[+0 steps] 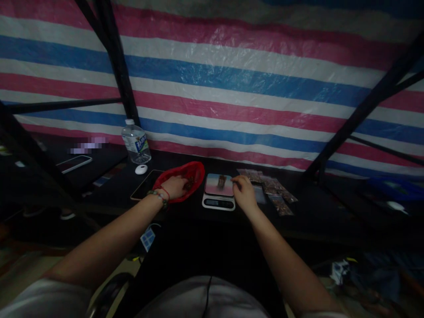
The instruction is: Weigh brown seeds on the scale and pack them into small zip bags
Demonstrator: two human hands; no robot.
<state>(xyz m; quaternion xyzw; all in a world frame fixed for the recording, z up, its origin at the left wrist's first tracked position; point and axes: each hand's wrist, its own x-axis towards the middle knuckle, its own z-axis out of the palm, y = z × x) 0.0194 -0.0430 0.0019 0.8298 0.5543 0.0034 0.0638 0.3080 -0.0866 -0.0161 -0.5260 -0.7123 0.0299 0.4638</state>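
Note:
My left hand (pixel 176 186) reaches into a red plastic basket (pixel 198 170), its fingers bunched against small dark brown pieces (pixel 189 183); the fingertips are partly hidden. A white kitchen scale (pixel 218 192) stands right of the basket. On its plate is a small clump or packet of brown material (pixel 221 181), too blurred to name. At the plate's right edge, my right hand (pixel 243 190) has thumb and forefinger pinched together; anything between them is too small to make out. Clear packets of brown pieces (pixel 272 184) lie beyond this hand, near a flat clear bag (pixel 259 194).
A dark phone or tablet (pixel 145 185) lies partly under the basket. Behind it are a white earbud case or mouse (pixel 141 169) and a clear bottle (pixel 136 143). Black metal posts (pixel 115 57) flank the black table, with a striped sheet (pixel 232 97) behind.

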